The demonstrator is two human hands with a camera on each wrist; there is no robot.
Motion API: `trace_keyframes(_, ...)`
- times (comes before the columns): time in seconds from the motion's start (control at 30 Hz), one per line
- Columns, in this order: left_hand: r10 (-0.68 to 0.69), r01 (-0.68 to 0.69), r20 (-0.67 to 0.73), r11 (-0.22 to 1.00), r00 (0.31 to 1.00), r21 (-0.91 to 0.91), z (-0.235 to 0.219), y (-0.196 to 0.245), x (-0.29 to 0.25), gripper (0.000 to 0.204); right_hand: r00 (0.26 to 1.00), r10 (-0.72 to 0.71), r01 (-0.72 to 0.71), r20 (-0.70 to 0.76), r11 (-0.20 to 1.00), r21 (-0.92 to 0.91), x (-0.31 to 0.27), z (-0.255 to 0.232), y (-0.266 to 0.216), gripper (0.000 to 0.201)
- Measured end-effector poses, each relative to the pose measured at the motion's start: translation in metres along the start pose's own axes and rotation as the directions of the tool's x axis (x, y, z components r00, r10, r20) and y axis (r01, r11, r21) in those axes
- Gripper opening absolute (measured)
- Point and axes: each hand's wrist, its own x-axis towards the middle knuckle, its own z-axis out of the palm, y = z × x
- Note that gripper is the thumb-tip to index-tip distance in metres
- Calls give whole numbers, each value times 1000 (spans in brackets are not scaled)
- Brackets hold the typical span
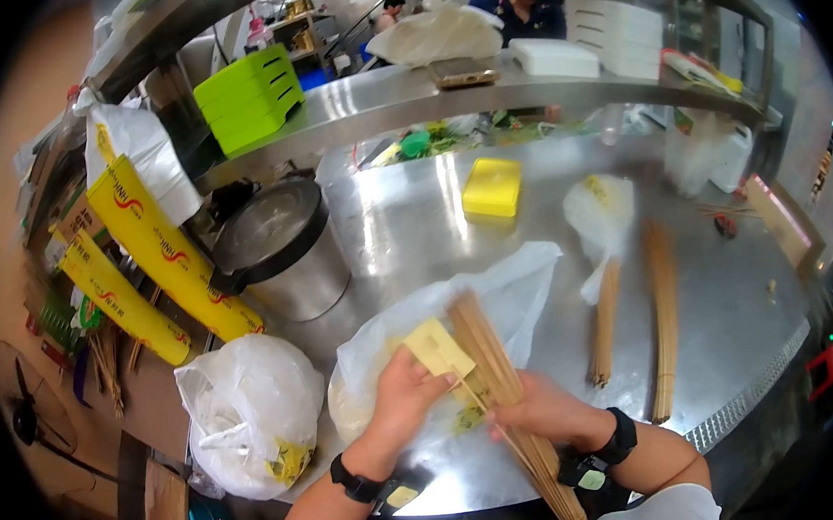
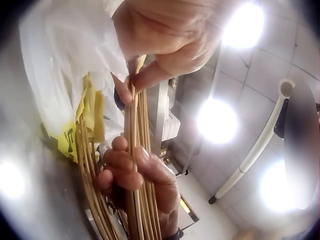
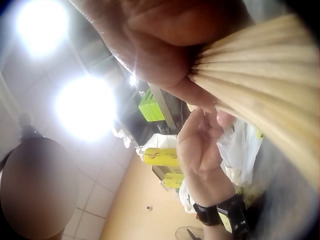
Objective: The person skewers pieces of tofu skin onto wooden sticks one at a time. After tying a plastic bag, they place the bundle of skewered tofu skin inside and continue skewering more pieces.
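My left hand (image 1: 396, 402) pinches a flat yellow piece (image 1: 438, 347) at the tip of a thin skewer, its thumb on the near edge. My right hand (image 1: 548, 411) grips a thick bundle of bamboo skewers (image 1: 484, 340), which slants from the bag toward my lap. Both hands meet at the bundle in the left wrist view, where more folded yellow pieces (image 2: 92, 110) sit on skewers beside it. Skewer shafts (image 3: 265, 75) fill the right side of the right wrist view. Under the hands lies an open white plastic bag (image 1: 516, 271).
Two more skewer bundles (image 1: 661, 323) (image 1: 605, 329) lie to the right, one partly in a small bag (image 1: 599, 214). A yellow box (image 1: 492, 186) stands farther back. On the left are a lidded pot (image 1: 306, 277), a full white bag (image 1: 250, 402) and yellow rolls (image 1: 165, 245).
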Motion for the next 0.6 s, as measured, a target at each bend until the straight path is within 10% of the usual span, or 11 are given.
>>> trace_keyframes(0.6,-61,60,-37,998,997,-29,1,-14,12,27,983,-132,97,-126,964,-248,-5,6,8,35)
